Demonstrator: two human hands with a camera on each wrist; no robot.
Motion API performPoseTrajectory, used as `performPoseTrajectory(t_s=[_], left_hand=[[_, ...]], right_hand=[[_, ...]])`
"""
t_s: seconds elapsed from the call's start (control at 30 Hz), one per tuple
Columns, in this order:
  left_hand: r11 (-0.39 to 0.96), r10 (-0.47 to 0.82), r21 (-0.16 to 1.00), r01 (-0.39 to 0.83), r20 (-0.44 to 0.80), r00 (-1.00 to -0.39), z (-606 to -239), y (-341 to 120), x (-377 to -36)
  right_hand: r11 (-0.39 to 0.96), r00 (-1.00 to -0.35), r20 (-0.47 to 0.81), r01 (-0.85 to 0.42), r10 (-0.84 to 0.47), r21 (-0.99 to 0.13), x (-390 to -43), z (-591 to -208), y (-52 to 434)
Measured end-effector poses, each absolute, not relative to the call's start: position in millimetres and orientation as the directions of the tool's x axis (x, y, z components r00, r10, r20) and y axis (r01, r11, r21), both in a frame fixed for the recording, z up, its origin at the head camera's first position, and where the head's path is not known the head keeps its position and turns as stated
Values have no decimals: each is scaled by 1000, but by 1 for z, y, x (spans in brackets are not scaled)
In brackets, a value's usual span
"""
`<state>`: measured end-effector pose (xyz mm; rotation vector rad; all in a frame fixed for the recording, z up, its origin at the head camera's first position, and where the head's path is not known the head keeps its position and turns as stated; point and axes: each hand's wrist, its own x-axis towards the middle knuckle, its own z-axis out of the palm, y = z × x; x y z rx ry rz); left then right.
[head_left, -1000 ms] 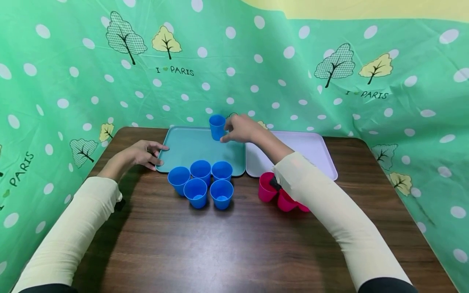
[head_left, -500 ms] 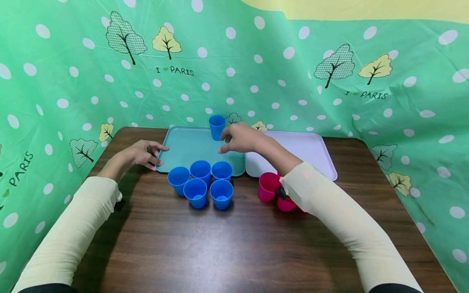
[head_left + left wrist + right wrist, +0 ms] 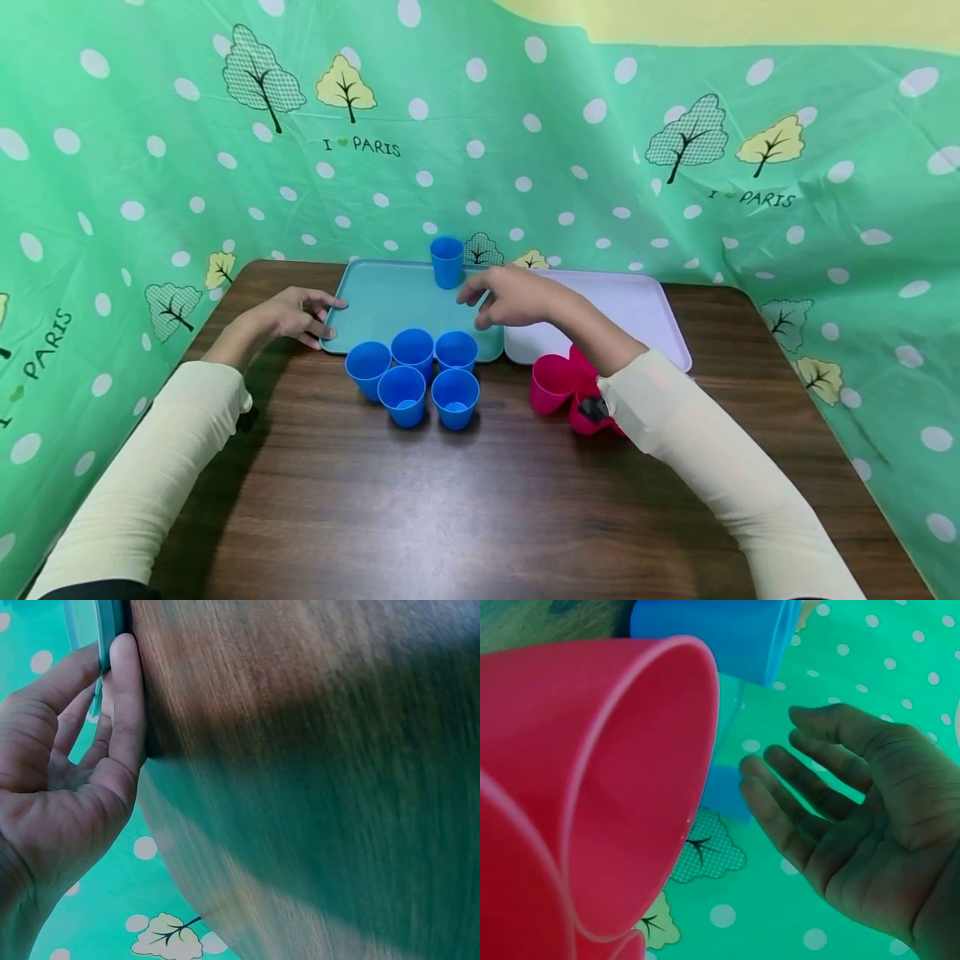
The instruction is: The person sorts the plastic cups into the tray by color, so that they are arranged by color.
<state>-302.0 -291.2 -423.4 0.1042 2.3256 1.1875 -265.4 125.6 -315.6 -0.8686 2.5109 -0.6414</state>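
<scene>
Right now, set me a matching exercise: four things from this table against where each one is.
1. lone blue cup
2. five blue cups
3. pink cups
4. left hand

A. in front of the white tray
B. at the teal tray's left edge
C. on the teal tray, far side
D. on the wood, before the teal tray

Pairs: 1-C, 2-D, 3-A, 4-B

Blue cups crowd the teal tray front edge.
</scene>
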Motion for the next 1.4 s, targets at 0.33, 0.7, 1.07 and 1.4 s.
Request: performPoseTrajectory(t_s=[0.33, 0.7, 1.07, 1.4], left_hand=[[611, 292, 775, -165, -414, -863, -427, -292, -304], [617, 283, 768, -169, -417, -864, -428, -292, -306], [617, 283, 768, -171, -419, -863, -426, -292, -305], [608, 293, 776, -168, -415, -861, -425, -291, -303]], right_hand=[[664, -616, -322, -471, -719, -580, -249, -315, 126], [675, -616, -327, -497, -717, -546, -242, -328, 115], [672, -623, -296, -538, -724, -509, -238, -336, 112], [674, -645, -273, -528, -714, -516, -236, -338, 116]])
